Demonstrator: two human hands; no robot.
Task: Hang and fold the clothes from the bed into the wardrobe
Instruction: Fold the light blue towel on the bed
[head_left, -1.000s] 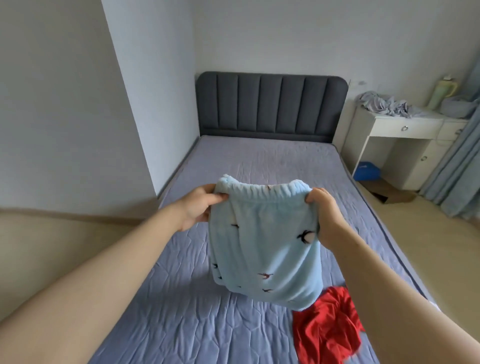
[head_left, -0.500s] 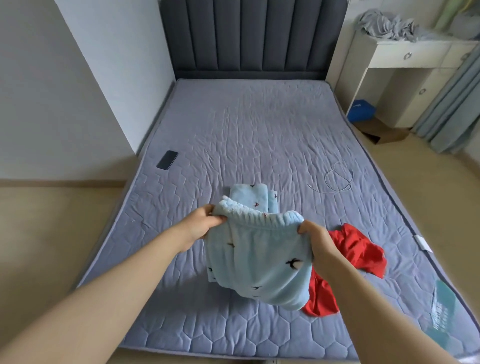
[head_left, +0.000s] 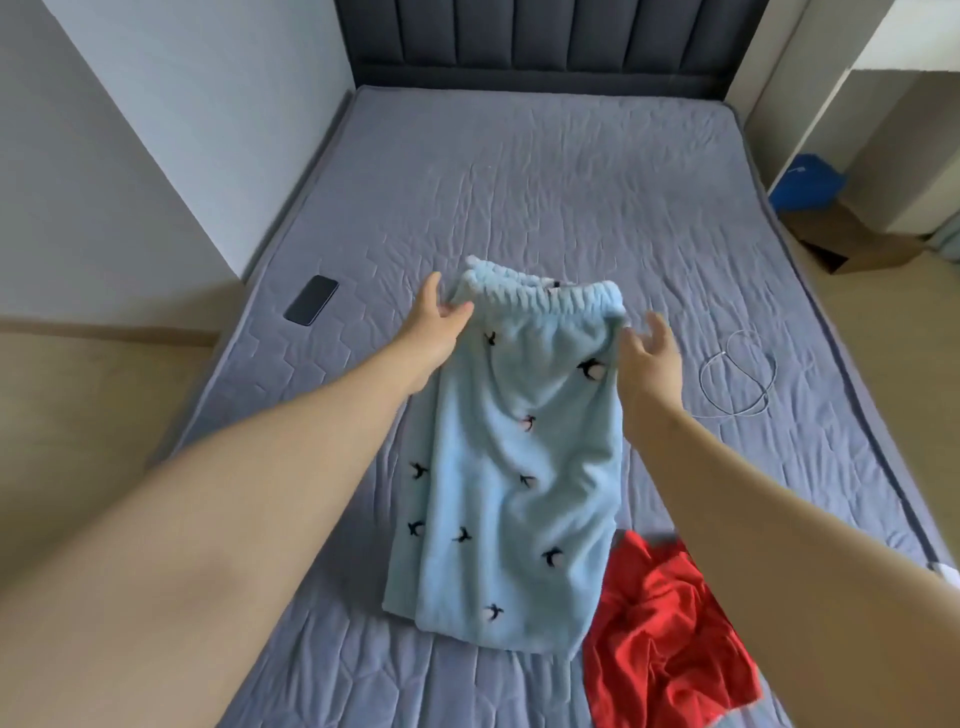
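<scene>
— Where are the clothes?

— The pale blue fleece trousers with small dark bird prints (head_left: 509, 467) lie flat and lengthwise on the grey quilted mattress (head_left: 571, 197). Their ribbed elastic waistband (head_left: 540, 293) points toward the dark grey padded headboard (head_left: 545, 41), and the hems are toward the near edge. They look folded leg over leg, though I cannot be sure.

— And the hands?

— Both arms reach out over the bed to the waistband. The left grip (head_left: 441, 322) is slack, with the thumb raised and the fingertips touching the waistband's left corner, pinching nothing. The right grip (head_left: 649, 358) is slack as well, its fingers loosely spread at the waistband's right end. I cannot tell whether its thumb truly touches the fleece.

— Anything else on the bed?

— A crumpled red cloth garment (head_left: 670, 634) lies at the near right. It touches the trousers' lower right corner and is partly hidden by the right forearm. A flat black phone (head_left: 310, 300) rests near the mattress's left edge, well apart from the left grip. A thin white cable (head_left: 737, 379) lies in a loose loop just right of the right grip.

— Beyond the bed?

— On the floor at the right, a blue bag (head_left: 808, 179) sits beside a brown cardboard box (head_left: 857, 244), under a white table (head_left: 810, 114).
</scene>
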